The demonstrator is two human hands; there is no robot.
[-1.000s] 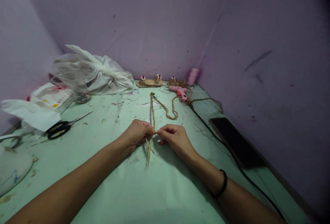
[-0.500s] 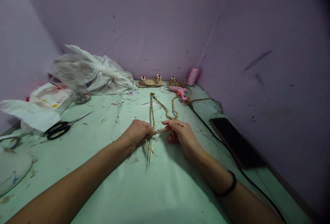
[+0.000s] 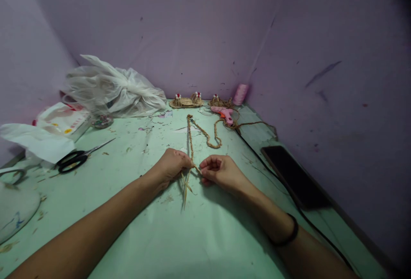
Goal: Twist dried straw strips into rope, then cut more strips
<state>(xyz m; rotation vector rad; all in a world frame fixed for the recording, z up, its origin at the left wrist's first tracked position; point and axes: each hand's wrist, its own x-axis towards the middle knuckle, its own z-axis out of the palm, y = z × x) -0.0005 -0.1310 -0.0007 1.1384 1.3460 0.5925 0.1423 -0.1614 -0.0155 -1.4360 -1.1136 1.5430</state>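
A thin braided tan cord (image 3: 190, 140) runs down the green table from a small knot near the back. My left hand (image 3: 175, 163) pinches its lower end, where loose fibre strands (image 3: 185, 187) spread out below. To the right, my right hand (image 3: 221, 171) has thumb and fingertips closed on one short strand that comes off the braid. A second length of the cord (image 3: 207, 140) loops on the table beyond my right hand.
Black scissors (image 3: 72, 160), a white paper and a plastic bag (image 3: 125, 90) lie left. Woven pieces (image 3: 186, 102), a pink glue gun (image 3: 223, 114) and a pink spool (image 3: 240, 94) stand at the back. A dark phone (image 3: 293, 176) and black cable are right.
My right hand has come down a little and its fingers have closed on the strand, which now slants down to the right. My left hand has barely moved.
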